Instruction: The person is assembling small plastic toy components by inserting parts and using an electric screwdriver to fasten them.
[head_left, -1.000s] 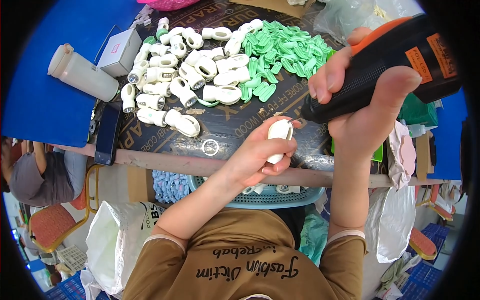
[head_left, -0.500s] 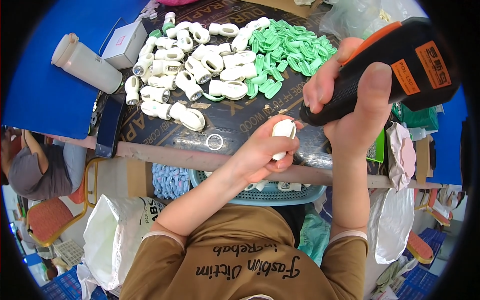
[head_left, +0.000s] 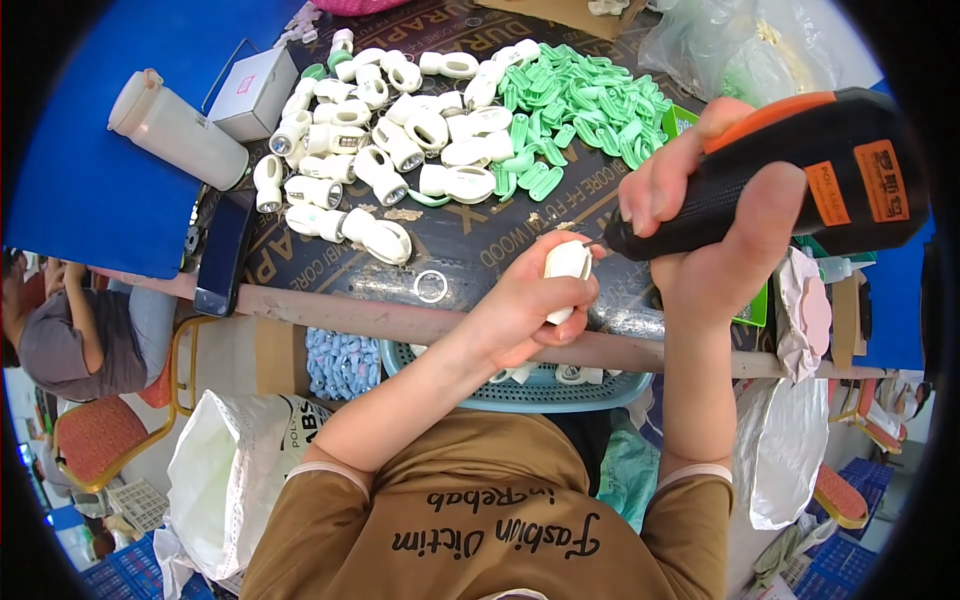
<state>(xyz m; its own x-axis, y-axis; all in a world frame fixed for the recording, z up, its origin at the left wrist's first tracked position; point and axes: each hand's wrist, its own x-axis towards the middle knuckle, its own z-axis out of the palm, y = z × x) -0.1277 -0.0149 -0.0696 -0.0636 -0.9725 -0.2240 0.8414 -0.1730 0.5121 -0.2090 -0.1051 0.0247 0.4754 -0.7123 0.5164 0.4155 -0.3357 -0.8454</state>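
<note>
My left hand (head_left: 525, 305) is closed around a small white plastic flashlight body (head_left: 568, 264), held just above the table's near edge. A black and orange cordless screwdriver (head_left: 760, 195) is gripped in my right hand (head_left: 720, 250). Its thin bit points left and reaches the upper right side of the white body; whether it touches a screw there is too small to tell. Beyond my hands lie several white flashlights (head_left: 380, 175), some with lens ends showing. Beside them spreads a heap of green plastic pieces (head_left: 590, 100).
A white bottle (head_left: 180, 130), a white box (head_left: 253, 93) and a dark phone (head_left: 222, 258) are at the left. A white ring (head_left: 430, 287) lies near the front edge. Below the edge sits a blue basket (head_left: 520, 397) with white parts. A clear plastic bag (head_left: 740, 50) lies far right.
The screwdriver's rear end has dropped with my right hand, so the tool is more level. My left hand and the white flashlight body have stayed almost still.
</note>
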